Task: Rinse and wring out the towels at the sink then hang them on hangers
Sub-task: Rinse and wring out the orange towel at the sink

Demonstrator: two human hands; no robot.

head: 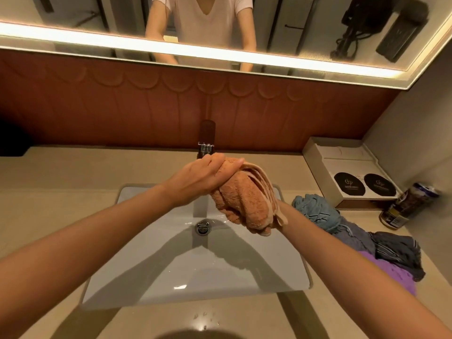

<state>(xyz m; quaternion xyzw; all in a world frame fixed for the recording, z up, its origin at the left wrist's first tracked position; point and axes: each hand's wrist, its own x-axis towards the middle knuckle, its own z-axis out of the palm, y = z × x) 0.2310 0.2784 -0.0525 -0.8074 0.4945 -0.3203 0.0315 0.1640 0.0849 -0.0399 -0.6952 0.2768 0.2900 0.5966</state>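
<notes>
An orange towel (241, 194) is bunched and twisted into a thick roll above the white sink (156, 272). My left hand (199, 178) wraps over its upper end, just in front of the faucet (206, 149). My right hand (266, 228) is almost wholly hidden under the roll's lower end; only fingertips and the wrist show, gripping it. On the counter to the right lie a blue towel (315, 212), a dark grey towel (396, 250) and a purple towel (396, 277). No hangers are in view.
The drain (203, 227) sits mid-basin, under the hands. A white box (352, 172) stands at the back right of the beige counter (49, 192), with a can (408, 206) beside it. A lit mirror (220, 25) runs along the wall above.
</notes>
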